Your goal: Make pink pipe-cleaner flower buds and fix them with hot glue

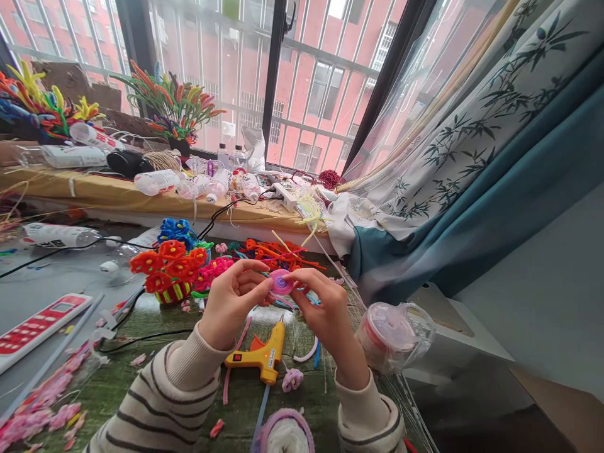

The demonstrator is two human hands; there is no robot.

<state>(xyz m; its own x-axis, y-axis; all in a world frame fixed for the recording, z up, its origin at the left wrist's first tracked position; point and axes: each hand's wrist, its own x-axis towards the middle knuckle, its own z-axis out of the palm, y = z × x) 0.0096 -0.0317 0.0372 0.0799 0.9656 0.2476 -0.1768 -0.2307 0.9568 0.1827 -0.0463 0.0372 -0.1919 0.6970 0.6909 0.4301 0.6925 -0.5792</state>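
A small flat coil of pink and purple pipe cleaner (pixel 282 282) is pinched between the fingertips of my left hand (pixel 233 302) and my right hand (pixel 325 311). Both striped sleeves reach in from the bottom of the view. Below my hands lies a yellow and orange hot glue gun (pixel 260 353), not touching them. A finished pink pipe-cleaner bud (pixel 292 380) sits just under my right wrist. To the left of my left hand stands a bunch of orange and pink pipe-cleaner flowers (pixel 170 270).
A green mat (pixel 141 371) holds loose pink scraps and a wound fuzzy roll (pixel 285 434). Orange stems (pixel 278 255) lie beyond my hands. A plastic-wrapped round container (pixel 394 336) sits at the right, near a drop beside the mat. Bottles, a power strip and pipe-cleaner bouquets line the windowsill.
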